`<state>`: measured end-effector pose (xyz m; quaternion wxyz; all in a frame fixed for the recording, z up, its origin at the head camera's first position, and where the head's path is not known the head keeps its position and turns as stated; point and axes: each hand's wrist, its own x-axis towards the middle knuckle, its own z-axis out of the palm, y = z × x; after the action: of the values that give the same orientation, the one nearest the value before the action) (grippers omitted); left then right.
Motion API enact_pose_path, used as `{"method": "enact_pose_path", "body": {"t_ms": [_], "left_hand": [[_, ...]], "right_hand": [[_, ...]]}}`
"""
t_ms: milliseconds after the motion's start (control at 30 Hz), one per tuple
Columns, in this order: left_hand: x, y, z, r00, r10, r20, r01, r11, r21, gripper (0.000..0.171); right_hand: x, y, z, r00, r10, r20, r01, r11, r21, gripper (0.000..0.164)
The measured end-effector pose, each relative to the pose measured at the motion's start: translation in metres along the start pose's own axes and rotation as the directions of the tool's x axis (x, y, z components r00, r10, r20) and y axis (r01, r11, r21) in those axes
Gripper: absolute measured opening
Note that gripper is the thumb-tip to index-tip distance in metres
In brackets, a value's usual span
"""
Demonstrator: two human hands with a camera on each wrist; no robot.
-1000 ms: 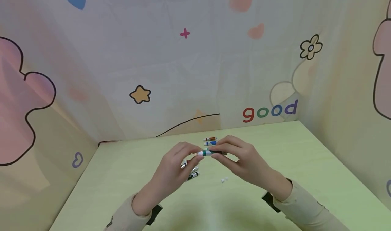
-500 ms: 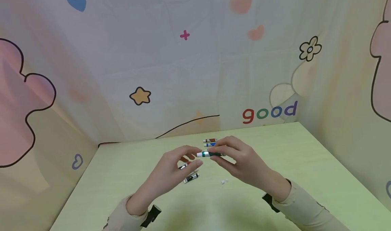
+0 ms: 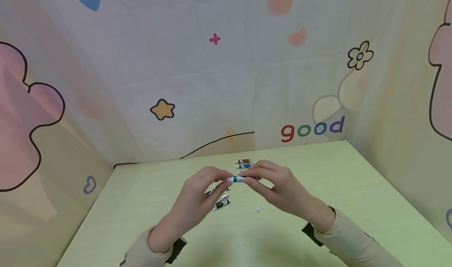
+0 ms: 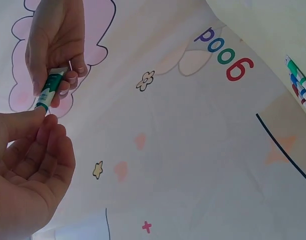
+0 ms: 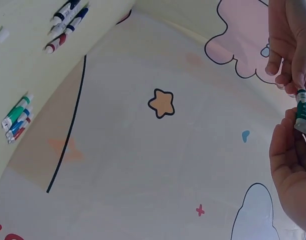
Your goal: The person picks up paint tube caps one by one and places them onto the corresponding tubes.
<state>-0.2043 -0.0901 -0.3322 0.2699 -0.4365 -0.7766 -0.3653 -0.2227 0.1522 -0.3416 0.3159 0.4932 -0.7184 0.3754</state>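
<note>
A green and white paint tube [image 3: 238, 179] is held level above the table between both hands in the head view. My left hand [image 3: 197, 190] pinches its white-capped end between thumb and fingertips. The tube's body is held by my right hand [image 3: 284, 182], whose fingers cover most of it. In the left wrist view the tube's green label [image 4: 50, 86] and flat crimped end show in the right hand. The cap is hidden behind the left fingertips there. The right wrist view shows the green tube [image 5: 302, 107] at the right edge, between the two hands.
Beyond the hands lie a brown-red tube [image 3: 243, 161], a blue tube [image 3: 243, 166] and another green tube [image 5: 16, 112] side by side. Near the left hand are a black tube [image 3: 221, 205] and a few more tubes. Small white pieces [image 3: 259, 209] lie on the pale green table [image 3: 300, 239].
Half a second ago my left fingers were spread off the capped end; now they pinch it again, as they did a second ago. The tube's green label shows less in the head view.
</note>
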Motion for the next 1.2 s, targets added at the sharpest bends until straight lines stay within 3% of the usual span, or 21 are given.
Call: {"method": "enact_pose_path", "body": {"t_ms": [67, 167, 333, 533, 633, 767, 1200], "left_hand": [[0.0005, -0.0005, 0.0009, 0.999, 0.046, -0.024, -0.046, 0.999, 0.012, 0.021], [0.0005, -0.0009, 0.0014, 0.999, 0.034, -0.030, -0.034, 0.999, 0.000, 0.026], [-0.0015, -0.0022, 0.0014, 0.991, -0.132, 0.034, 0.134, 0.987, -0.087, 0.033], [-0.0001, -0.0039, 0.0002, 0.947, -0.275, 0.164, 0.301, 0.940, -0.160, 0.020], [0.0008, -0.0042, -0.0004, 0.942, -0.282, 0.181, 0.311, 0.936, -0.163, 0.017], [0.0009, -0.0042, -0.0009, 0.950, -0.263, 0.165, 0.289, 0.944, -0.158, 0.014], [0.0018, 0.0002, 0.0040, 0.942, -0.309, 0.133, 0.326, 0.937, -0.127, 0.013]], "right_hand": [[-0.0001, -0.0005, -0.0009, 1.000, 0.018, 0.001, -0.018, 0.999, 0.027, 0.025], [-0.0001, -0.0016, -0.0019, 0.999, 0.033, -0.002, -0.033, 0.999, 0.035, 0.025], [-0.0001, -0.0014, -0.0021, 0.999, -0.032, -0.016, 0.031, 0.998, -0.058, 0.027], [0.0025, -0.0006, -0.0018, 0.973, -0.230, -0.032, 0.217, 0.951, -0.220, 0.023], [0.0033, -0.0018, -0.0014, 0.963, -0.269, -0.027, 0.256, 0.939, -0.228, 0.021], [0.0037, -0.0025, -0.0008, 0.962, -0.271, -0.026, 0.260, 0.941, -0.218, 0.020], [-0.0050, 0.0039, 0.0036, 0.989, -0.142, -0.032, 0.135, 0.975, -0.177, 0.028]]}}
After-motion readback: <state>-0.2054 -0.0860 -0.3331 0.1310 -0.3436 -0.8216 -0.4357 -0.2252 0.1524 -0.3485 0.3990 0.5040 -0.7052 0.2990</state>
